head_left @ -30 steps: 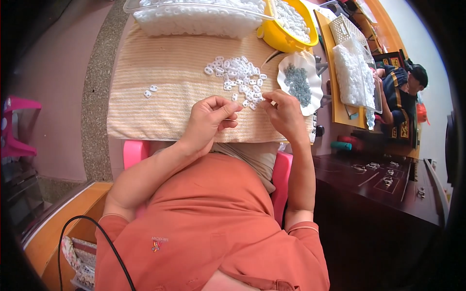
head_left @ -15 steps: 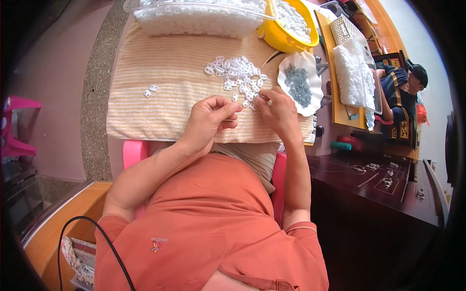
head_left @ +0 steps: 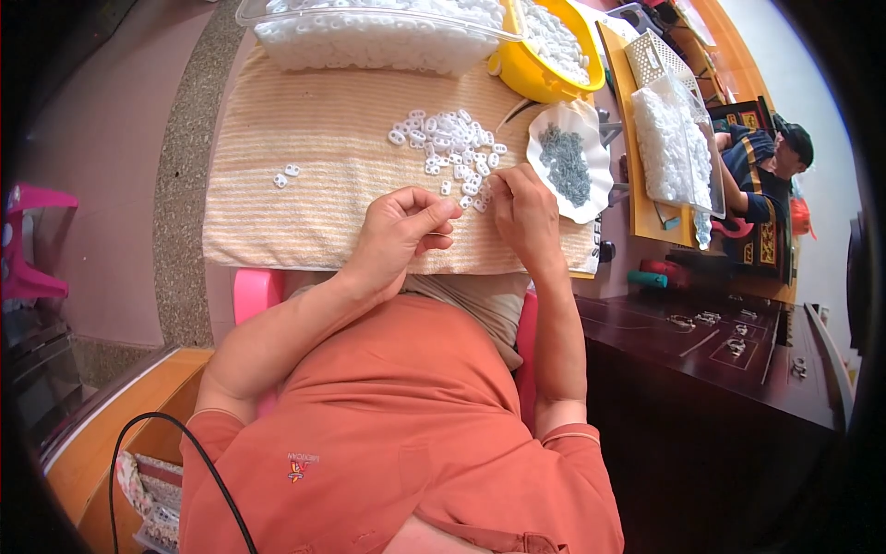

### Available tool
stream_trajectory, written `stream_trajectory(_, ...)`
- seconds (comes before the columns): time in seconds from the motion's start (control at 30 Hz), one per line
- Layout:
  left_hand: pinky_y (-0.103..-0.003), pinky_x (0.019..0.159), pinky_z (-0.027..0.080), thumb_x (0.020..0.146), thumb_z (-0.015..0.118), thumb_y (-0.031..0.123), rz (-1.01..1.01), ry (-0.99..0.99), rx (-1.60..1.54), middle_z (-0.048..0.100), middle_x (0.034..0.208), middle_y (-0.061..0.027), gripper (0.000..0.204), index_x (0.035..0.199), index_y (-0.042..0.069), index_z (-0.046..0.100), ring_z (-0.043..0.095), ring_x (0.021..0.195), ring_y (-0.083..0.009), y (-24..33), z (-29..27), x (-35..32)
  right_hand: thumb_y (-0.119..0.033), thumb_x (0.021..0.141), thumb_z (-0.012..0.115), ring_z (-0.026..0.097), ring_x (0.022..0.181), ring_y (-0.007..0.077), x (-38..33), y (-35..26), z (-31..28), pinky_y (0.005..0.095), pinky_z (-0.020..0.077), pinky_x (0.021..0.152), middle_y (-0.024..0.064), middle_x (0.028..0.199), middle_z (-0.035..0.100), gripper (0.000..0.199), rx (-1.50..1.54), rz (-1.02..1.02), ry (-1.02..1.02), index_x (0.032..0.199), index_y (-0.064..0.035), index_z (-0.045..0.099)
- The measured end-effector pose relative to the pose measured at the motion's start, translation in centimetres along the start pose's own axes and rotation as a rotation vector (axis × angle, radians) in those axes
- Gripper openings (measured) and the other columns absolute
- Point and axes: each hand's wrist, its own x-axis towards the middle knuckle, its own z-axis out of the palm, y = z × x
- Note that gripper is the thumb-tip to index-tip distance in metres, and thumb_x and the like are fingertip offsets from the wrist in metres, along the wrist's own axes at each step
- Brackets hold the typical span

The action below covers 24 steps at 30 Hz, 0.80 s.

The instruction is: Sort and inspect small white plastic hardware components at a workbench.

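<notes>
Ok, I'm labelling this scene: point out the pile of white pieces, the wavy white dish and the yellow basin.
Pile of white pieces (head_left: 449,138): head view, middle of the pile.
Wavy white dish (head_left: 600,168): head view, bare right side.
Yellow basin (head_left: 535,81): head view, near outer wall.

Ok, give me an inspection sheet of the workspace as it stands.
Surface: striped cloth, mostly flat.
Work pieces: white two-holed pieces piled on the cloth; small grey pieces in a scalloped white dish.
Clutter: separate white pair at left; clear box and yellow basin at the far side, both holding white pieces.
Grips: left hand pinched, right hand by the pile's near right edge; whether either holds anything is unclear.
Cables: black cable curving at lower left, apart from the cloth.
Surroundings: dark cabinet at right; another person at far right.
</notes>
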Motion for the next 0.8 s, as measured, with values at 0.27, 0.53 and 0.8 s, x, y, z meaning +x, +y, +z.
stream_trajectory(0.27, -0.022, 0.07, 0.054, 0.091, 0.065, 0.013, -0.007, 0.0, -0.029, 0.066, 0.089, -0.0047, 0.014, 0.098, 0.001, 0.062, 0.061, 0.076, -0.0082, 0.4, 1.1, -0.6, -0.001, 0.09, 0.061, 0.053, 0.059, 0.0091, -2.7, -3.9, 0.1, 0.0223, 0.0402, 0.049, 0.0073, 0.079, 0.058, 0.004, 0.576, -0.163, 0.171, 0.091, 0.0016, 0.062)
stream_trajectory(0.53, -0.02, 0.065, 0.053, 0.089, 0.066, 0.01, 0.035, -0.135, 0.096, 0.065, 0.086, -0.0026, 0.016, 0.102, 0.001, 0.064, 0.061, 0.071, -0.0078, -0.2, 0.3, -0.5, -0.009, 0.09, 0.065, 0.051, 0.054, 0.0041, -4.7, -4.3, 0.7, 0.0185, 0.0409, 0.045, 0.0003, 0.073, 0.059, 0.01, 1.288, 0.287, 0.016, 0.09, 0.0008, 0.064)
stream_trajectory(0.8, -0.022, 0.069, 0.054, 0.091, 0.063, 0.009, 0.002, -0.089, 0.066, 0.063, 0.085, -0.0014, 0.017, 0.106, 0.001, 0.063, 0.06, 0.074, -0.007, 0.1, 0.8, -0.6, -0.008, 0.086, 0.07, 0.049, 0.055, 0.0037, -4.6, 0.0, -1.1, 0.0181, 0.0394, 0.049, -0.0026, 0.066, 0.058, 0.009, 0.884, 0.36, 0.193, 0.09, -0.0008, 0.066)
